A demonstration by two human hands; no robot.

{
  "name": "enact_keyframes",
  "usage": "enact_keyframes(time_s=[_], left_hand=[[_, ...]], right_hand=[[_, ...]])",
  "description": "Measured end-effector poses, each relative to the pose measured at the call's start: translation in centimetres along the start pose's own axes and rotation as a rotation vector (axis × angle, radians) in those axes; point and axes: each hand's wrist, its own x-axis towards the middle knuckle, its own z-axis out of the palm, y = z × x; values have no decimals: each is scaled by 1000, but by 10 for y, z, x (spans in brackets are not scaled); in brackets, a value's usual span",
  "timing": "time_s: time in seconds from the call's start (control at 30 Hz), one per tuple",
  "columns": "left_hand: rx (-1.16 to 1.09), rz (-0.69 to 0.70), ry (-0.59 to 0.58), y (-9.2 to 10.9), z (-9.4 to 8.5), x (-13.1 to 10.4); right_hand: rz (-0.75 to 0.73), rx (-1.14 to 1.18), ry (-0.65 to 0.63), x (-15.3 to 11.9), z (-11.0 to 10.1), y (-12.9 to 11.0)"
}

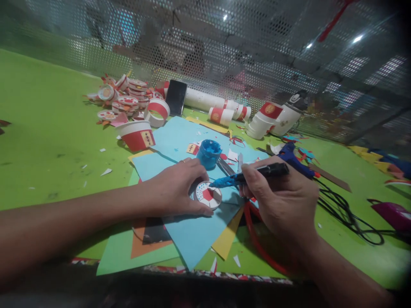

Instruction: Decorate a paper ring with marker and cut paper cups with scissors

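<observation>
My left hand (184,188) steadies a small white paper disc (216,200) on light blue paper, thumb and fingers around its rim. The disc has a red centre, dark dividing lines and blue dots in its upper left part. My right hand (282,192) grips a black marker (269,171) smeared with blue paint toward its tip. That tip is at the disc's upper edge; I cannot tell whether it touches. Just behind stands an open jar of blue paint (208,156). A red loop (257,239), perhaps a scissor handle, lies partly hidden under my right hand.
A red-and-white paper cup (136,136) and several decorated discs (128,102) lie at the back left. A phone (176,97) leans near stacked cups (205,98). At right are a blue glue gun (292,160), black cable (349,218) and a white bottle (287,117).
</observation>
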Motion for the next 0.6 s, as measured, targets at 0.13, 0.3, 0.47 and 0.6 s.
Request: enact_keyframes(time_s=[0.13,0.3,0.47,0.6], left_hand=[[9,19,3,0,0,0],[19,26,13,-1,0,1],[13,34,15,-2,0,0],[13,26,15,-1,1,0]], right_hand=[[-15,-29,-27,0,1,2],[-25,-46,-60,1,0,2],[-14,-51,-91,0,0,3],[-1,-43,-94,-1,1,3]])
